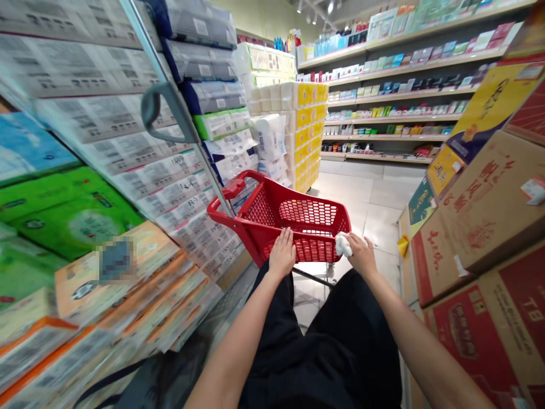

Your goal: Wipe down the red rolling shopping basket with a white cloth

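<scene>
A red plastic shopping cart point(225, 209) with a mesh basket stands in front of my knees, turned sideways. My left hand point(283, 254) lies against the near side of the basket, fingers stretched out and touching its rim. At the basket's right end, my right hand point(363, 257) grips a crumpled white wad point(343, 244), perhaps tissue or cloth, and presses it to the corner. Some of the right fingers are hidden by the wad. Through the mesh, the basket's inside shows no goods that I can make out. A metal pole with a grey handle point(168, 113) rises slanting across the cart's left end.
Stacked tissue packs point(183, 182) line the left, with orange-edged boxes point(140, 295) nearer me. Cardboard cartons point(489, 210) form a wall on the right. Beyond the cart are yellow-labelled paper rolls point(307, 133), the tiled floor point(366, 187) and long shelves point(395, 116) of small boxes.
</scene>
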`<state>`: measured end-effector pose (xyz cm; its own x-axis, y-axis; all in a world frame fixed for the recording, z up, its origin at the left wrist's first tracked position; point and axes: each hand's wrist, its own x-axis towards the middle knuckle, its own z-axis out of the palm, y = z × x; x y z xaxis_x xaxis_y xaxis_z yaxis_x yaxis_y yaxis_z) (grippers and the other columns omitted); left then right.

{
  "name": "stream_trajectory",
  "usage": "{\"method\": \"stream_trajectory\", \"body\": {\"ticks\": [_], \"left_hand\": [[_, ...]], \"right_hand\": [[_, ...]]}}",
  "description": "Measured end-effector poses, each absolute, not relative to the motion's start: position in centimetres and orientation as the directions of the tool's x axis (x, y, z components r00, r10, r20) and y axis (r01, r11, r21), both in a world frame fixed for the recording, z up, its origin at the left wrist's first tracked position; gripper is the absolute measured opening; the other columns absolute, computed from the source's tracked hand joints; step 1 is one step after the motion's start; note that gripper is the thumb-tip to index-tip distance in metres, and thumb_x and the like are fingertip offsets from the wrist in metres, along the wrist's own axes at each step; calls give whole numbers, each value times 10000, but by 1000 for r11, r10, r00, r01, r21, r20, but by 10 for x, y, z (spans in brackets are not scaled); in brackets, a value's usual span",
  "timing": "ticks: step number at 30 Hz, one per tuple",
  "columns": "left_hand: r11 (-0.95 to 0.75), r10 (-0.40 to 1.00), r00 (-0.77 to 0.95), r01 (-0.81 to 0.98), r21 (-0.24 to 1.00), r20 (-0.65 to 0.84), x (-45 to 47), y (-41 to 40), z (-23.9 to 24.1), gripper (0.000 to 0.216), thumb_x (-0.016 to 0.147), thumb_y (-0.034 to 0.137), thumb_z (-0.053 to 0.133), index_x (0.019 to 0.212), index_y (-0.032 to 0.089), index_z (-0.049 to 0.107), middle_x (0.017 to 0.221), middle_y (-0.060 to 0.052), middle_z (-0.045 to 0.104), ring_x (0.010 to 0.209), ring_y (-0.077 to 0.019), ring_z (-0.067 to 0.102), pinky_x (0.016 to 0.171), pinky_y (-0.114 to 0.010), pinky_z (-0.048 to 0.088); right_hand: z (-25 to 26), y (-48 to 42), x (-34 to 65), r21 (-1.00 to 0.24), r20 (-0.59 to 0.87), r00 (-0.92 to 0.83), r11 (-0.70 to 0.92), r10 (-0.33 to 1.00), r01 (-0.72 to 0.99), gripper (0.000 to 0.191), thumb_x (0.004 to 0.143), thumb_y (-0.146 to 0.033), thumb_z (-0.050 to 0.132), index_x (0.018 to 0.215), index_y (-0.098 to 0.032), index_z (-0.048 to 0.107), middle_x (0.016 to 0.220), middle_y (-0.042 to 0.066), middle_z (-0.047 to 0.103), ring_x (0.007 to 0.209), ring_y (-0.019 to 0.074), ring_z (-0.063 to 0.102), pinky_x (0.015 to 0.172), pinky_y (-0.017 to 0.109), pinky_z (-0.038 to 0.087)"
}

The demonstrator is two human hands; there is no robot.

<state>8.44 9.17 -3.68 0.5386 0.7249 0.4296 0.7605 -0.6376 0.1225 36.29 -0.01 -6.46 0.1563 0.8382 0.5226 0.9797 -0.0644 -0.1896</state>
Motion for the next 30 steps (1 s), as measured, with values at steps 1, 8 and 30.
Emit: {"method": "stream_trajectory", "body": {"ticks": [1, 8, 30], "left_hand": [[-639, 724, 541, 759, 121, 428, 82, 91, -37, 557, 985, 266, 335, 1525, 139, 284, 1598, -90, 320, 1496, -214, 241, 1199, -419, 308], [-673, 695, 566, 729, 123, 443, 72, 88, -37, 561, 995, 260, 315, 1542, 165, 237, 1599, -78, 317, 1498, -208, 230, 1195, -431, 317], [-729, 637, 575, 666, 157, 514, 131, 130, -32, 469, 1019, 283, 276, 1417, 148, 484, 1485, -94, 502, 1413, -205, 420, 1168, -424, 381]], "right_hand": [[-65, -4, 361, -189, 531, 146, -51, 835, 981, 534, 791, -118, 481, 1308, -223, 560, 1315, 95, 626, 1265, 235, 521, 1108, 435, 243], [-71, -34, 352, -162, 584, 74, 27, 808, 986, 470, 791, -162, 498, 1248, -195, 600, 1220, 109, 649, 1183, 247, 564, 1087, 400, 296], [-105, -77, 290, -366, 727, 255, 46, 638, 929, 739, 849, -144, 426, 1539, -337, 246, 1220, 121, 576, 1144, 339, 543, 1046, 609, 400]]}}
